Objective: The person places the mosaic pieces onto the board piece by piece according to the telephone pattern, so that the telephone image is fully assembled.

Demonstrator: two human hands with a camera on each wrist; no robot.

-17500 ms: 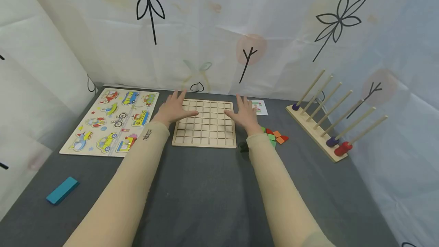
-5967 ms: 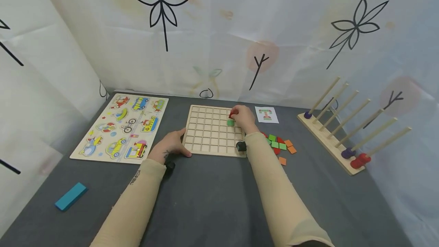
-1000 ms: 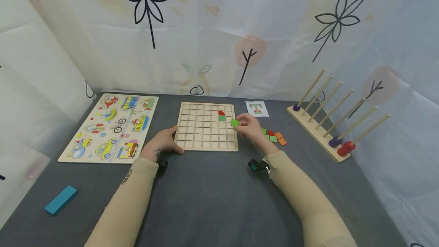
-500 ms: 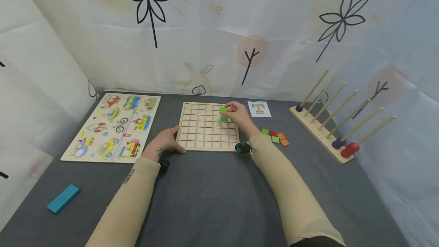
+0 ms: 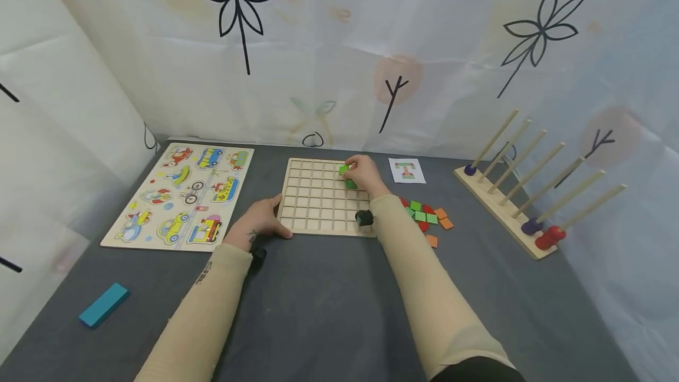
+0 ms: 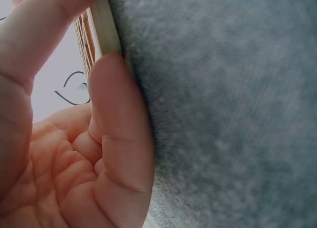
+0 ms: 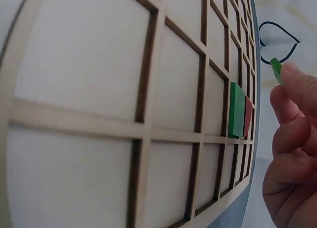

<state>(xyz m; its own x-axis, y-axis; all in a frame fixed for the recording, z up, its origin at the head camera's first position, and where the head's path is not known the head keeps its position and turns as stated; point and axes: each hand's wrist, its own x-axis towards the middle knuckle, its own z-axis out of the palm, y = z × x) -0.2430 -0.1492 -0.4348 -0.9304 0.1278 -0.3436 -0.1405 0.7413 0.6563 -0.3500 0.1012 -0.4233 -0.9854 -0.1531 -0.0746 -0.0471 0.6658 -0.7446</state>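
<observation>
A square wooden grid board (image 5: 313, 210) lies on the dark table. My left hand (image 5: 261, 221) holds its near left corner; in the left wrist view the thumb (image 6: 119, 104) presses against the board's edge. My right hand (image 5: 365, 173) pinches a small green tile (image 5: 343, 170) between thumb and fingertips, over the board's far right part. In the right wrist view this green tile is raised above the grid. A second green tile (image 7: 237, 111) sits in a cell, with a red tile (image 7: 248, 116) just beyond it. The right hand hides the red one in the head view.
Loose green, red and orange tiles (image 5: 431, 218) lie right of the board, partly behind the right forearm. Behind them is a pattern card (image 5: 406, 171). A peg stand with rings (image 5: 504, 214) is at right, a vehicle puzzle (image 5: 177, 196) at left, a blue block (image 5: 104, 305) in front.
Earlier both hands hovered over a bare board; then a green and a red tile were placed. In the last second the right hand carried another green tile leftward over the board. The left hand stayed.
</observation>
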